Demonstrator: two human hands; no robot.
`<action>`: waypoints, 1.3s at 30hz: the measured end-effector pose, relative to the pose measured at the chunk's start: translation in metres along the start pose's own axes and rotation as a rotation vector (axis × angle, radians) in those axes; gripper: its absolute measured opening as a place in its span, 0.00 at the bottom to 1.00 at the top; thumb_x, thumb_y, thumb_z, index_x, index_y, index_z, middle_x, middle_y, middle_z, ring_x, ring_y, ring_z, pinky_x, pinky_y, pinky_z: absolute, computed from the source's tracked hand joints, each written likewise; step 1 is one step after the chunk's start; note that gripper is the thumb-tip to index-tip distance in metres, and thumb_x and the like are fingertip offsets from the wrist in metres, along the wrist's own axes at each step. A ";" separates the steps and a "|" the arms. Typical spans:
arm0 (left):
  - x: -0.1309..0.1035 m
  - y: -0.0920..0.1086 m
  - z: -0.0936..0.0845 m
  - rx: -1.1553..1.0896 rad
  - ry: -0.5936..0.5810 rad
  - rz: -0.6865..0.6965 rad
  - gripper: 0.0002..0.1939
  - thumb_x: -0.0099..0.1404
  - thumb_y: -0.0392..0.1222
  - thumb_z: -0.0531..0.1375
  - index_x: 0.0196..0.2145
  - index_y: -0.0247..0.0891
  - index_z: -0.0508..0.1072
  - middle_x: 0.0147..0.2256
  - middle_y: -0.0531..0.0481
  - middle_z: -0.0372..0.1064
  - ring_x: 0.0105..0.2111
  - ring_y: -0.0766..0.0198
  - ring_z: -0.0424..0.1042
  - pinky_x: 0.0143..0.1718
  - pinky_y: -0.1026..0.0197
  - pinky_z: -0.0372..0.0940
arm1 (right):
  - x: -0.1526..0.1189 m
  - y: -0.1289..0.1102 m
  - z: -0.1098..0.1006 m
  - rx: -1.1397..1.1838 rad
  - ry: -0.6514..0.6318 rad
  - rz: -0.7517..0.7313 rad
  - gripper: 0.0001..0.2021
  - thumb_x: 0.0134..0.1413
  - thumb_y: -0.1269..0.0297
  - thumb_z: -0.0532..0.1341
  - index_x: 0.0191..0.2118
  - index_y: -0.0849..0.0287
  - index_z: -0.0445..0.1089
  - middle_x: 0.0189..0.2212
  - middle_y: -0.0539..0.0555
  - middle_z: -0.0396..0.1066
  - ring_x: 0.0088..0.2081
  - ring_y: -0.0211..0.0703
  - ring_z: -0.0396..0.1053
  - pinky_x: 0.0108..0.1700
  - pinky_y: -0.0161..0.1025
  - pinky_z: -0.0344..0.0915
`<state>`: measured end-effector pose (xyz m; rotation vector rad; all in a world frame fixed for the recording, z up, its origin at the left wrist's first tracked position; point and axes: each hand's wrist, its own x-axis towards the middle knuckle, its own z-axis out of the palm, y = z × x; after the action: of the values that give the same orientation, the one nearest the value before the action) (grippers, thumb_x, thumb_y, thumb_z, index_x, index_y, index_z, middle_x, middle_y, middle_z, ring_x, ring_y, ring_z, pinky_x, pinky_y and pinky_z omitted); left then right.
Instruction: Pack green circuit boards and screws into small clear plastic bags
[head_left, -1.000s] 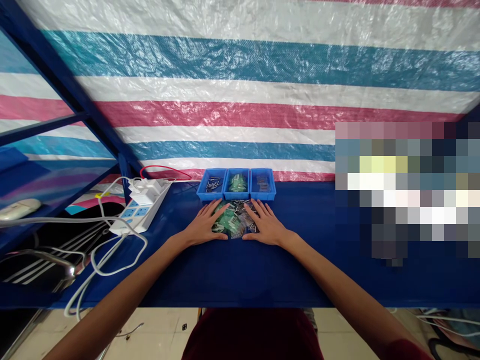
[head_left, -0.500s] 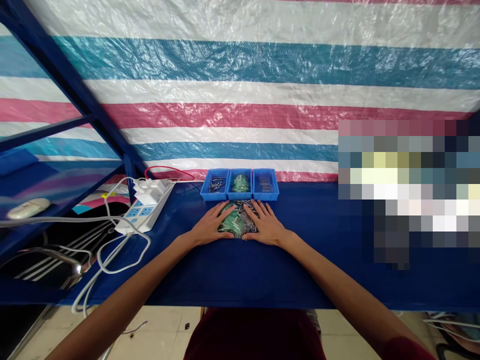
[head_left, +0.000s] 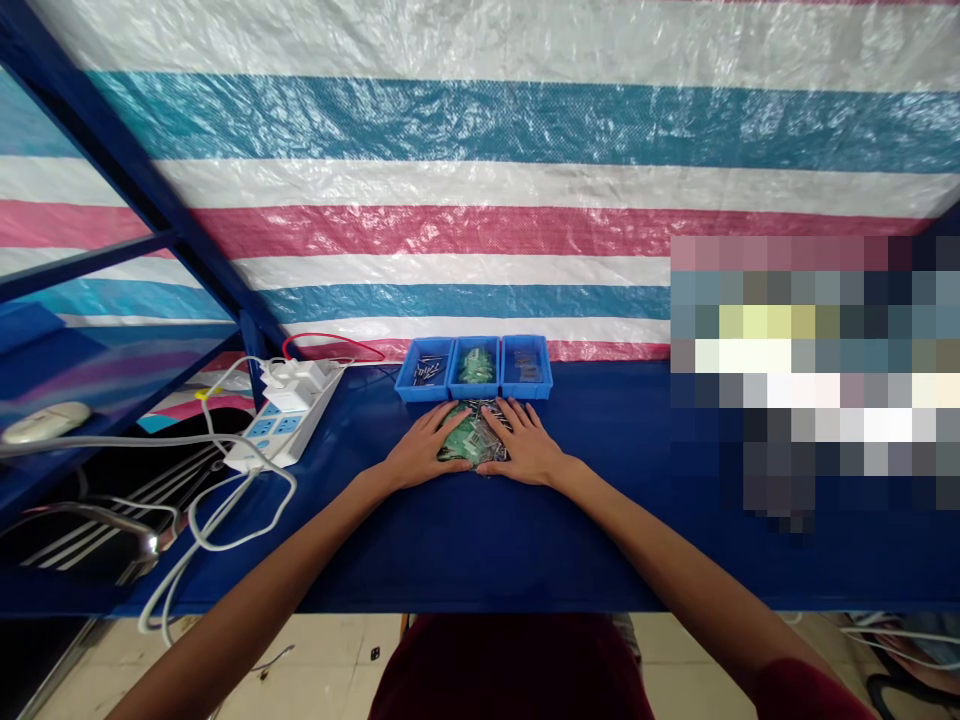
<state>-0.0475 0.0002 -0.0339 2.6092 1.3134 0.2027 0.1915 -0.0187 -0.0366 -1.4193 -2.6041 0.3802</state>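
Left hand (head_left: 421,447), right hand (head_left: 534,450): fingers spread wide, gripping nothing visible, flanking mixed parts heap (head_left: 466,436), seemingly hemming it in. Blue bins (head_left: 474,391) on far side, likely for reach.

Maroon shirt (head_left: 510,670), short sleeve (head_left: 802,690); left hand (head_left: 420,447), right hand (head_left: 532,447) bare.

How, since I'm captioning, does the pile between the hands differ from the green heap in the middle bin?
The pile mixes green, clear and dark pieces; the green heap looks all green.
The pile lies on the table, the left hand and right hand at its sides; the green heap sits in the middle bin.
The pile spreads wider than the green heap.
Both contain green pieces.
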 end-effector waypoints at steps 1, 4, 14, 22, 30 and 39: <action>0.000 0.001 0.000 -0.003 0.000 -0.004 0.45 0.58 0.69 0.52 0.66 0.45 0.45 0.66 0.44 0.39 0.65 0.47 0.42 0.63 0.48 0.43 | 0.000 0.000 0.000 -0.001 0.007 0.001 0.46 0.51 0.31 0.43 0.68 0.53 0.32 0.68 0.57 0.27 0.67 0.58 0.26 0.64 0.58 0.30; -0.001 0.004 -0.001 -0.009 -0.005 -0.032 0.45 0.58 0.69 0.51 0.65 0.46 0.46 0.66 0.44 0.39 0.65 0.46 0.40 0.63 0.46 0.43 | -0.001 -0.002 0.003 -0.009 0.030 0.005 0.45 0.52 0.31 0.43 0.68 0.53 0.34 0.68 0.57 0.29 0.67 0.58 0.27 0.65 0.58 0.31; -0.001 0.002 0.003 0.003 0.005 -0.041 0.44 0.58 0.69 0.51 0.65 0.45 0.48 0.66 0.44 0.39 0.65 0.46 0.41 0.63 0.47 0.44 | -0.005 -0.011 0.007 -0.055 0.061 0.050 0.43 0.53 0.33 0.43 0.68 0.51 0.36 0.68 0.57 0.28 0.67 0.59 0.27 0.65 0.57 0.32; 0.000 0.004 -0.001 -0.015 0.025 0.010 0.43 0.59 0.68 0.51 0.65 0.44 0.47 0.65 0.44 0.43 0.64 0.49 0.45 0.63 0.50 0.46 | -0.003 -0.010 0.003 -0.040 0.079 -0.010 0.45 0.53 0.32 0.41 0.68 0.57 0.36 0.68 0.58 0.32 0.67 0.57 0.30 0.65 0.55 0.34; 0.001 0.004 0.001 -0.045 0.045 0.014 0.41 0.62 0.64 0.52 0.66 0.43 0.45 0.65 0.44 0.43 0.64 0.51 0.44 0.63 0.51 0.46 | -0.002 -0.010 0.008 -0.057 0.104 0.004 0.47 0.54 0.32 0.40 0.68 0.64 0.34 0.68 0.59 0.35 0.67 0.55 0.32 0.65 0.54 0.35; 0.001 0.000 0.001 -0.075 0.067 0.010 0.43 0.60 0.64 0.53 0.66 0.43 0.44 0.65 0.43 0.44 0.64 0.50 0.45 0.62 0.51 0.47 | -0.002 -0.009 0.008 -0.037 0.108 0.003 0.46 0.54 0.33 0.44 0.68 0.61 0.32 0.68 0.58 0.34 0.67 0.55 0.31 0.65 0.54 0.36</action>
<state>-0.0463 0.0007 -0.0350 2.5679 1.2882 0.3367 0.1831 -0.0260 -0.0418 -1.4133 -2.5358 0.2492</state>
